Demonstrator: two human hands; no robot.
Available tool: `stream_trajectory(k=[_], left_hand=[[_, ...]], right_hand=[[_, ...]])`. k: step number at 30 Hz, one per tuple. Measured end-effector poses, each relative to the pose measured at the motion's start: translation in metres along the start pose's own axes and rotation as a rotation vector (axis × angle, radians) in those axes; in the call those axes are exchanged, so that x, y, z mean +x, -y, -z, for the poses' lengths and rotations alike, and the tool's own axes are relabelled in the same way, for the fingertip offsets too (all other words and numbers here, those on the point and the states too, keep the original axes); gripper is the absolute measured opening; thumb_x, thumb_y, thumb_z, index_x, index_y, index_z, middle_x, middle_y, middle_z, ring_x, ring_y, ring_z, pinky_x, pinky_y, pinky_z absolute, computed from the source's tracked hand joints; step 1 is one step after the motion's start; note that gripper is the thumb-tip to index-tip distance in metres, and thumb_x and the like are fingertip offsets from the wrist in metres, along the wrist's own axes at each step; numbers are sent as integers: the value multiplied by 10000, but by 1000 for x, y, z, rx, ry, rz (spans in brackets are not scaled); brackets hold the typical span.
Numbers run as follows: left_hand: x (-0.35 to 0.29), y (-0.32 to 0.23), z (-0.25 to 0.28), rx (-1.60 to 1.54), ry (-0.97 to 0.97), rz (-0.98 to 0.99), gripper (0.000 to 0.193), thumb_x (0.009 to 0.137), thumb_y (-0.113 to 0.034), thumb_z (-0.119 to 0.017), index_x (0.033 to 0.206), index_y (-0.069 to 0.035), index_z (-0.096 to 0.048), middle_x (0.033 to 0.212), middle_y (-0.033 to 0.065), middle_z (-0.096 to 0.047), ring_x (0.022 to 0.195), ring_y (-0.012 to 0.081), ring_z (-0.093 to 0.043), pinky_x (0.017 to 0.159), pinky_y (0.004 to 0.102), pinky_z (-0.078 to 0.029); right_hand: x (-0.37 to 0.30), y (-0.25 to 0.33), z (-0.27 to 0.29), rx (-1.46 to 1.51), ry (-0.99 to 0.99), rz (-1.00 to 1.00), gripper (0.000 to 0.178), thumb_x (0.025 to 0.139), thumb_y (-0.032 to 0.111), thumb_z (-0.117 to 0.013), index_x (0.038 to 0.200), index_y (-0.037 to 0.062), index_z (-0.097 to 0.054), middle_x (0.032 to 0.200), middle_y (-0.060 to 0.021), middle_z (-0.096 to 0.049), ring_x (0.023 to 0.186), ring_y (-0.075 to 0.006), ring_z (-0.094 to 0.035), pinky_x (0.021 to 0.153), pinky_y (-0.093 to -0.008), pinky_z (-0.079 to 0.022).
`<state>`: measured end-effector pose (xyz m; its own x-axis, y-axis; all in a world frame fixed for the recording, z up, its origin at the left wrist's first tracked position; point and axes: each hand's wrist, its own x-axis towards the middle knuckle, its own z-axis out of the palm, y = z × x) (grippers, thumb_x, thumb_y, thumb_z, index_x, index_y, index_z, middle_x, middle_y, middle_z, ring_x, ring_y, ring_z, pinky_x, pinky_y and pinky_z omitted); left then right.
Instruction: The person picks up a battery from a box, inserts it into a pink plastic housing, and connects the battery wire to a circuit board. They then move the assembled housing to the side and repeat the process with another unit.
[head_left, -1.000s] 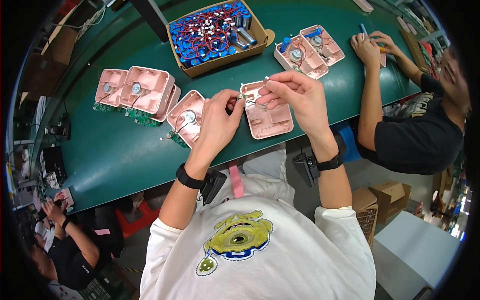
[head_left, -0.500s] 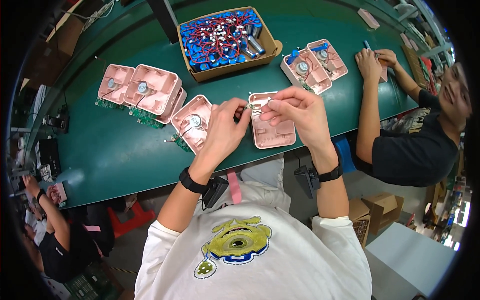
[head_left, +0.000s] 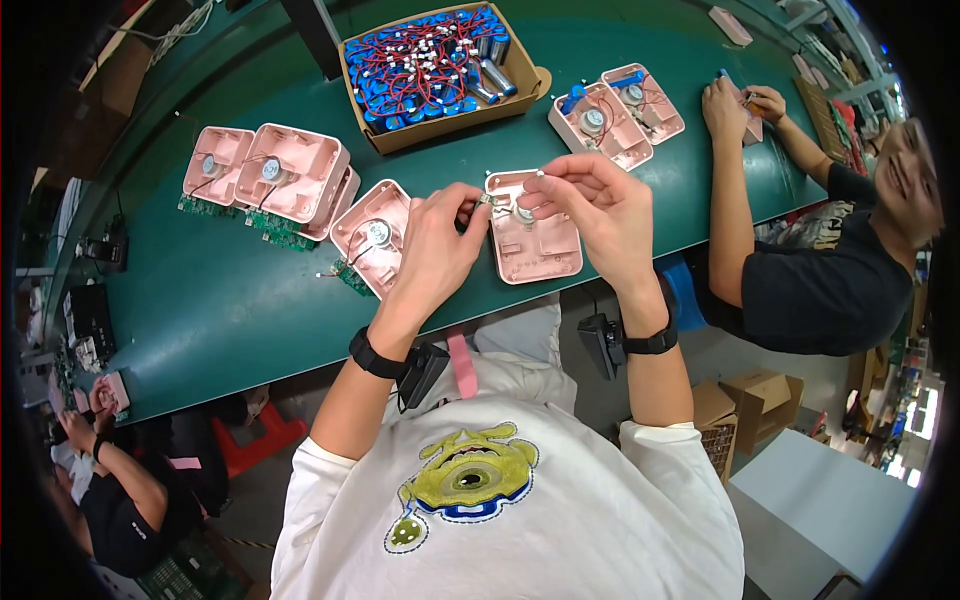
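Beneath my fingers lies an open pink plastic housing [head_left: 538, 262], with a round speaker partly hidden inside. My left hand [head_left: 440, 240] is closed in a pinch at its upper left corner, on a small circuit board [head_left: 486, 200] mostly covered by the fingers. Over the upper right corner, my right hand [head_left: 608, 210] pinches a tiny white wire connector [head_left: 541, 173] between thumb and forefinger. Left of these, partly behind my left forearm, another pink housing [head_left: 365, 225] holds a speaker [head_left: 378, 234], with a green circuit board [head_left: 352, 280] hanging out beside it.
A cardboard box [head_left: 390, 143] of blue wired batteries stands at the back. Several pink housings [head_left: 310, 160] with green boards sit left; two more [head_left: 640, 150] with blue batteries lie right. At the right a co-worker's hand [head_left: 722, 115] works; another person [head_left: 130, 490] sits lower left.
The whole view has shifted slightly, so the table and its contents appear higher and further left. Both my hands keep their pinches over the housing. The lower-left person's hands have moved.
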<state>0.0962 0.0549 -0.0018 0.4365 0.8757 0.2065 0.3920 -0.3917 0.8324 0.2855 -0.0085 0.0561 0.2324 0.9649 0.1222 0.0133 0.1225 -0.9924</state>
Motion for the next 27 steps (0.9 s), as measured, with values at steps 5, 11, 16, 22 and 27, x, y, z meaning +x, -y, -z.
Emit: stream_trajectory(k=[5, 11, 16, 22, 27], left_hand=[[-1, 2, 0, 3, -13, 10, 177, 936, -148, -726, 1003, 14, -704, 860, 152, -719, 788, 284, -681, 785, 399, -481], [-2, 2, -5, -7, -50, -3, 163, 917, -157, -740, 964, -3, -715, 825, 140, -716, 758, 283, -671, 783, 400, -448], [-3, 0, -4, 2, -64, -1, 152, 905, -150, -751, 938, -6, -716, 798, 129, -711, 729, 274, -665, 771, 391, -442], [-3, -3, -2, 1, -63, -8, 141, 885, -131, -762, 924, -5, -712, 797, 124, -712, 712, 268, -663, 762, 383, -444], [-3, -1, -1, -27, -68, -16, 147, 874, -128, -773, 919, -3, -708, 809, 126, -714, 723, 268, -669, 761, 384, -451]], right_hand=[[0, 6, 1, -56, -9, -66, 134, 993, 20, -673, 1056, -98, -688, 907, -157, -762, 772, -190, -761, 637, -265, -594], [1, -5, -9, -491, 64, -153, 135, 948, 52, -687, 970, -79, -709, 810, -128, -755, 679, -153, -728, 569, -276, -524], [6, -23, -20, -616, 104, -129, 143, 909, 61, -672, 933, -76, -705, 760, -145, -735, 668, -177, -728, 592, -330, -537], [8, -23, -16, -676, 89, -223, 154, 896, 75, -666, 924, -70, -707, 775, -154, -740, 708, -202, -746, 659, -345, -567], [7, -32, -16, -665, 85, -173, 161, 895, 85, -667, 921, -69, -707, 791, -153, -748, 744, -210, -756, 684, -344, -572]])
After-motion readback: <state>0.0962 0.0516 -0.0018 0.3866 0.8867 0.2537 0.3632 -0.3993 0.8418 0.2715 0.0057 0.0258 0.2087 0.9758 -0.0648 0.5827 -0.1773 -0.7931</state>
